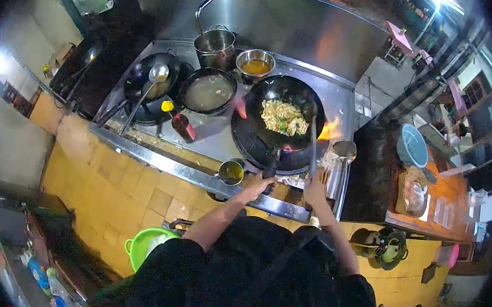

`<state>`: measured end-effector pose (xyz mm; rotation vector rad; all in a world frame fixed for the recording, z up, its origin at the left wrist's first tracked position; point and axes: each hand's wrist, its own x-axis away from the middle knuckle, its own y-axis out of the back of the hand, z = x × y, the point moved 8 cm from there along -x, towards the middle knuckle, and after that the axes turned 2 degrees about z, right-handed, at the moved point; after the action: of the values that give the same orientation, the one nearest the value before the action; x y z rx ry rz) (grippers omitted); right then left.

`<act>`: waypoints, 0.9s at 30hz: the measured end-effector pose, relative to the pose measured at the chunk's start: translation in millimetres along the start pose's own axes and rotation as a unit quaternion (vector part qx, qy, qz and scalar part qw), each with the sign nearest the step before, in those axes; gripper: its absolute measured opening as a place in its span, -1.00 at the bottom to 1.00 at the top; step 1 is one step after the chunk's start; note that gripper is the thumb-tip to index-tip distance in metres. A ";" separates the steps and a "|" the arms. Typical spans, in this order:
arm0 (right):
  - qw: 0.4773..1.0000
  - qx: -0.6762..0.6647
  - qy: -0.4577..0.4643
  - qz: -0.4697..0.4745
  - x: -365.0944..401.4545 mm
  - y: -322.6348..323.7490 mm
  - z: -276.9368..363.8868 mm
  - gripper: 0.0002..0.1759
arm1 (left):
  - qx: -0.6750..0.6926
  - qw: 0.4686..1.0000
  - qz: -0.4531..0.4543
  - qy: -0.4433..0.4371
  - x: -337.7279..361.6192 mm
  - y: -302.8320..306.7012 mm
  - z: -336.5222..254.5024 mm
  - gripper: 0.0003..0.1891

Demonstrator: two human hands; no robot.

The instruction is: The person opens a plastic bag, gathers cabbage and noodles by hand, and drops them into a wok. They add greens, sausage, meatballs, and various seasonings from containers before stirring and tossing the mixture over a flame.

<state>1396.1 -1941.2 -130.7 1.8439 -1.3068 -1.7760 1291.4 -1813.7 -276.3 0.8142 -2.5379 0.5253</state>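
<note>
My left hand [259, 186] is closed around the dark handle [271, 168] of a black wok [281, 89] on the burner. Inside the wok lies a pale, chopped stir-fry [284, 117] with green and red bits. My right hand [314, 191] grips a long-handled cooking utensil [313, 150], which reaches up into the wok's right side. Its head is too dark to tell a ladle from a spatula. Orange flame [331, 130] flares beside the wok's right rim. Left of my left hand stands a small metal pot of yellowish liquid [231, 173].
Left on the stove are a pan of cloudy liquid [207, 90], another wok with a ladle [159, 73] and a red bottle with a yellow cap [183, 127]. Behind stand a tall pot [215, 47] and a bowl of amber liquid [255, 65]. A blue basin [413, 146] sits on the right counter.
</note>
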 end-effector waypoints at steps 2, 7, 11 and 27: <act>0.657 -0.461 -0.450 0.392 30.8 -58.4 -17.1 -0.67 | -0.011 1.000 -0.002 -0.008 -3.4 4.8 9.9 -0.71; 0.921 -0.326 -0.074 0.202 10.5 -8.4 -43.4 -0.58 | -0.010 0.998 0.052 0.029 -28.4 12.5 38.7 -0.67; 0.858 -0.253 -0.166 0.415 6.0 -1.2 -25.7 -0.57 | 0.022 0.996 0.092 0.000 -38.2 0.2 30.3 -0.78; 0.822 -0.304 -0.134 0.462 -7.4 60.6 -48.5 -0.46 | 0.234 0.952 0.137 0.145 24.2 -49.8 -5.8 -0.82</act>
<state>1416.0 -1988.2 -71.7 0.4596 -1.1866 -1.5887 1305.7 -1859.7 -248.4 0.4801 -2.2856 1.2732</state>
